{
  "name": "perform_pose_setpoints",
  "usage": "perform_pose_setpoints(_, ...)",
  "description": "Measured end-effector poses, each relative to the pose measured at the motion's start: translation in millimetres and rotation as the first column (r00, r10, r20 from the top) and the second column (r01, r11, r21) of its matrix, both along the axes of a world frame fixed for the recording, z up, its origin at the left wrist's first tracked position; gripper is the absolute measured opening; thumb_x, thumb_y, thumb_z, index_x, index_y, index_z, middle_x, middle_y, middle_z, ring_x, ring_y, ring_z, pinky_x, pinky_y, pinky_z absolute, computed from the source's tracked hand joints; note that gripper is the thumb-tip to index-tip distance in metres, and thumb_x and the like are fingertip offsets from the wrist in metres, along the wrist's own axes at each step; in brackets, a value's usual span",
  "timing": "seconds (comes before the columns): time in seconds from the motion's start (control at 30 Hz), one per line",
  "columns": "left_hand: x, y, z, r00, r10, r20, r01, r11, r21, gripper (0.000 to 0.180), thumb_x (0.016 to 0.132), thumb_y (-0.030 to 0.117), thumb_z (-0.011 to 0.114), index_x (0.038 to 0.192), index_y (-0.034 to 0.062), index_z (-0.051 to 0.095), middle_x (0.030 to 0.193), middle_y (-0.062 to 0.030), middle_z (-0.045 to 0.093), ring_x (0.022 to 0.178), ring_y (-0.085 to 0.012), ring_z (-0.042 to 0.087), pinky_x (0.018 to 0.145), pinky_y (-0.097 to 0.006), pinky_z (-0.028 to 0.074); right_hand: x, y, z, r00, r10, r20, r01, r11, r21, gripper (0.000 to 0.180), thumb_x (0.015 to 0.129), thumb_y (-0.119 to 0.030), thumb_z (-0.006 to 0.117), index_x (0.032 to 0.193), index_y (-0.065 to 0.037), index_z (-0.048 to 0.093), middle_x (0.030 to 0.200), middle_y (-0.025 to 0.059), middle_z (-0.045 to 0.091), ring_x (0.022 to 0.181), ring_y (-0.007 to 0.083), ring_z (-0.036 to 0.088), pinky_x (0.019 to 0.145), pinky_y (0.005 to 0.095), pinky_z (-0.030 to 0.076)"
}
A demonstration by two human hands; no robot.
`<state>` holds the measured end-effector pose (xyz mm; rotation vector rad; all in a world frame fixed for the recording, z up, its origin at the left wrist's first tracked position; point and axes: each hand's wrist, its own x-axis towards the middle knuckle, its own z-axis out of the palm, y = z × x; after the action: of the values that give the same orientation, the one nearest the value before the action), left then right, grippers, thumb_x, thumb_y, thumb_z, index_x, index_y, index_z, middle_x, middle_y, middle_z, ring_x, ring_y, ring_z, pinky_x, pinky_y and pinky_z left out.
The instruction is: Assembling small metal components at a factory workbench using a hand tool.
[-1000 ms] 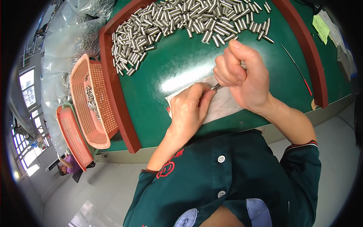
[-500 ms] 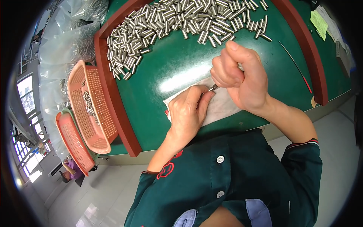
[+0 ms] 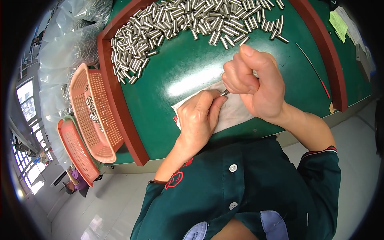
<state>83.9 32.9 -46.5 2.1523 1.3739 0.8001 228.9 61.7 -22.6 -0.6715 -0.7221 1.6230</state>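
Observation:
My left hand (image 3: 199, 114) is closed in a pinch on a small metal tube (image 3: 222, 94), of which only an end shows between thumb and forefinger. My right hand (image 3: 256, 82) makes a fist around a tool whose handle is hidden. The dark tip (image 3: 226, 92) of that tool comes out below the fist and meets the end of the tube. Under both hands lies a whitish cloth (image 3: 236, 113) on the green tabletop (image 3: 160, 88). Many short shiny metal tubes (image 3: 192, 18) are heaped at the far side of the table.
A red-brown raised border (image 3: 113, 90) frames the work area. A thin rod with a red handle (image 3: 314, 70) lies at the right. Left of the table are a peach basket (image 3: 114, 130) holding some tubes, a second basket (image 3: 76, 148) and clear plastic bags (image 3: 60, 60). A person (image 3: 76, 182) sits far left.
Almost nothing differs. Both hands keep their grip, and the tool's tip stays at the tube's end; the whole view has shifted very slightly.

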Motion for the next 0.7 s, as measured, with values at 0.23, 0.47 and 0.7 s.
perform_pose_setpoints(0.23, 0.2, 0.9, 1.1, 1.000, -0.005, -0.005, 0.005, 1.000, -0.011, 0.012, 0.067, 0.001, 0.070, 0.072, -0.0009, 0.059, 0.059, -0.0098, 0.058, 0.047, -0.0159, 0.054, 0.045, -0.025, 0.042, -1.0, -0.6, -2.1, 1.000, -0.013, 0.006, 0.013, 1.000, 0.019, 0.046, 0.090, -0.026, 0.030, 0.047, -0.012, 0.025, 0.041, -0.0027, 0.023, 0.041, 0.0077, 0.016, 0.041, 0.0243, 0.016)
perform_pose_setpoints(0.47, 0.8, 2.5, 2.2, 0.999, -0.018, 0.035, 0.020, 0.999, -0.045, 0.012, 0.067, 0.000, 0.070, 0.067, -0.0018, 0.058, 0.057, -0.0092, 0.056, 0.045, -0.0151, 0.052, 0.044, -0.024, 0.041, -1.3, -3.6, -2.3, 1.000, -0.020, 0.015, 0.019, 0.998, 0.057, 0.046, 0.091, -0.026, 0.030, 0.047, -0.012, 0.025, 0.042, -0.0028, 0.023, 0.040, 0.0081, 0.017, 0.041, 0.0244, 0.016)
perform_pose_setpoints(0.7, 0.2, 1.4, 4.7, 0.997, 0.004, 0.072, 0.004, 0.993, -0.118, 0.011, 0.068, 0.001, 0.068, 0.066, -0.0003, 0.057, 0.055, -0.0092, 0.053, 0.045, -0.0192, 0.050, 0.044, -0.028, 0.039, -5.2, -9.2, 2.2, 0.995, -0.021, 0.098, 0.013, 0.997, 0.081, 0.045, 0.091, -0.024, 0.032, 0.048, -0.011, 0.025, 0.042, -0.0021, 0.025, 0.040, 0.0091, 0.021, 0.043, 0.0257, 0.018)
